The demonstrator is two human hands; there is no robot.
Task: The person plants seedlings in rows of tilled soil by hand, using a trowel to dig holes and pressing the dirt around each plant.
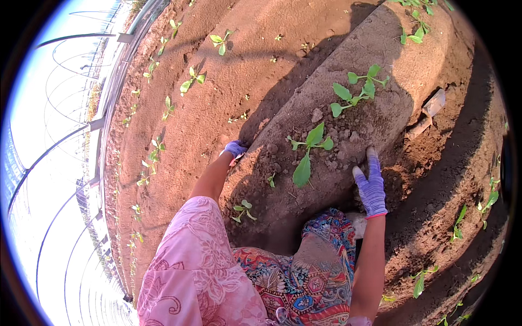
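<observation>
My left hand [235,149], in a purple knit glove, reaches into the shaded furrow at the left side of a raised soil bed [387,61]. Its fingers are mostly hidden against the soil. My right hand [370,185], in a matching glove with pale fingertips, rests on the bed's right edge with thumb and finger apart, and nothing shows between them. Between my hands stands a leafy green seedling [308,153] amid loose clods [342,142]. Just beyond it grows a cluster of seedlings [359,91]. A smaller seedling [244,210] sits close to my knees.
A short hand tool [424,118] with a flat blade lies in the right furrow. More seedlings [191,80] grow in rows on the left bed, and others [487,201] at the right. Greenhouse hoops [53,142] and a side rail line the far left.
</observation>
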